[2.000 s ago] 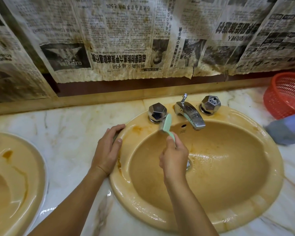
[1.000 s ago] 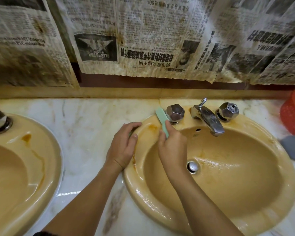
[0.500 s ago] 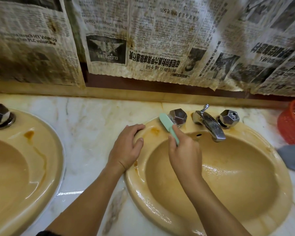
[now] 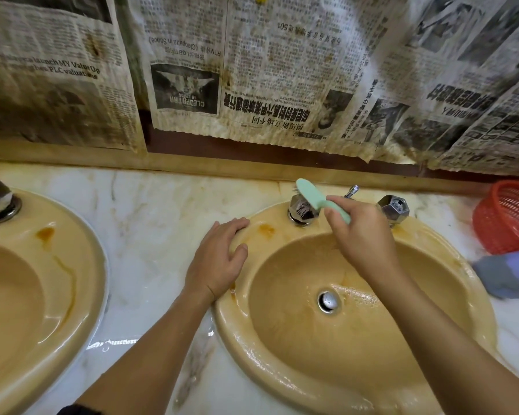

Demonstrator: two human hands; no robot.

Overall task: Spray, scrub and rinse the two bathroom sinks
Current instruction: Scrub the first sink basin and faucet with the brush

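Two sinks, scrub step: right hand (image 4: 363, 235) fingers curled round green brush (image 4: 318, 199) at left tap handle (image 4: 301, 209), bristles probably touching; left hand (image 4: 216, 262) fingers spread on right sink (image 4: 282, 363) rim. Next: orange stain (image 4: 265, 230).

mint-green brush (image 4: 309, 195), rust-stained yellow sinks (image 4: 372, 369), white veined marble counter (image 4: 150, 223), red mesh basket (image 4: 504, 217), chrome taps (image 4: 393, 207)

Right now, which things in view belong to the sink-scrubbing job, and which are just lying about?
In use:
- green brush, held in the right hand
- right sink, rim under the left hand
- left tap handle, at the bristles
- left sink, stained

Lying about:
- red basket
- blue-grey cloth
- newspaper on the wall
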